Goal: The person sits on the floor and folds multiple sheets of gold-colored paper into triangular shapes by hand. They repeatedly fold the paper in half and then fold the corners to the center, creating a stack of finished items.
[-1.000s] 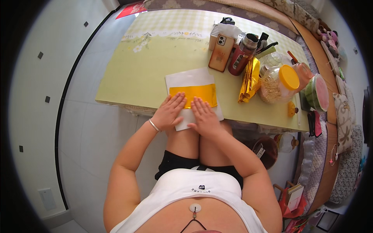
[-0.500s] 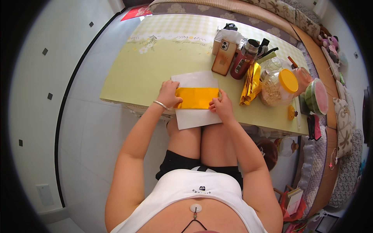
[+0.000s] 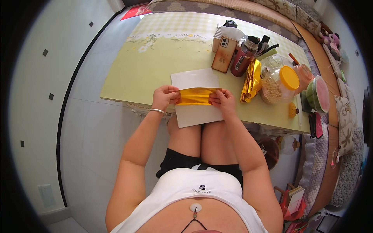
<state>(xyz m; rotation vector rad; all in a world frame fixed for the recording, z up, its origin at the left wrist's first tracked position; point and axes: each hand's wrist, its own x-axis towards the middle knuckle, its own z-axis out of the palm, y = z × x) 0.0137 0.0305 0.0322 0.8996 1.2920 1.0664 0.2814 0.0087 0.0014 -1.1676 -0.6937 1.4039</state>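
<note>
Over the white sheet at the table's near edge, the gold paper has narrowed to a folded strip since a moment ago, left hand and right hand pinching its ends.

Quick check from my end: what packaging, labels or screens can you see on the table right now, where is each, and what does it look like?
Phone: propped upright at the table's far side, tan back facing the camera, screen hidden.
Bottle: right of the phone, dark red, dark cap, pale label.
Gold foil pack: right of the white sheet, crinkled, shiny.
Jar: right of the foil pack, clear, orange lid, beige contents.
Gold strip: held above the white sheet by left hand and right hand.
</note>
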